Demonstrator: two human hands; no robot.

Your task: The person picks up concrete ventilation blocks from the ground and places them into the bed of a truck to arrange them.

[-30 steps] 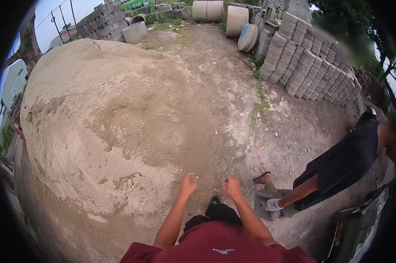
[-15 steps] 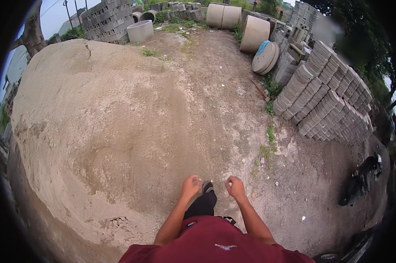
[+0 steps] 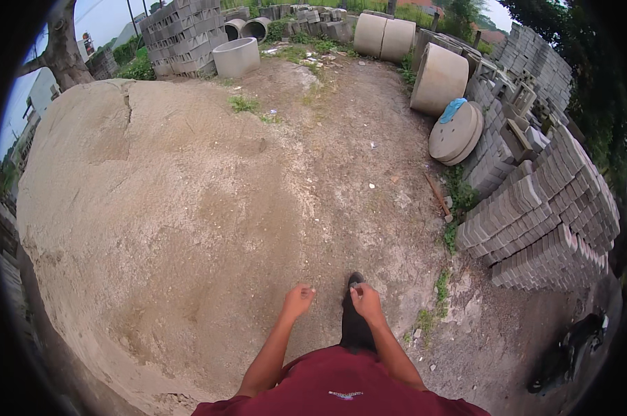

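My left hand (image 3: pixel 299 301) hangs in front of my body over bare ground, its fingers loosely curled in. Nothing shows in it. A short way to its right, my right hand (image 3: pixel 366 302) is likewise closed, with the thumb near the curled fingers and no object visible. The two hands are apart. Below the right hand, my dark-trousered leg (image 3: pixel 356 331) steps forward, with a dark shoe (image 3: pixel 356 279) on the dirt ground (image 3: pixel 327 229). Neither hand touches any of the things around.
A large sand mound (image 3: pixel 112 208) rises at left. On the right stand stacked paving blocks (image 3: pixel 535 208), round concrete lids (image 3: pixel 456 135) and a concrete pipe (image 3: pixel 440 80). A concrete ring (image 3: pixel 236 59) and hollow blocks (image 3: pixel 182 38) are farther back. A dark motorcycle (image 3: pixel 570 353) is at lower right.
I have walked forward: the blocks, lids and pipes appear nearer and lower. A different leg is now in front. Both hands stay curled before me.
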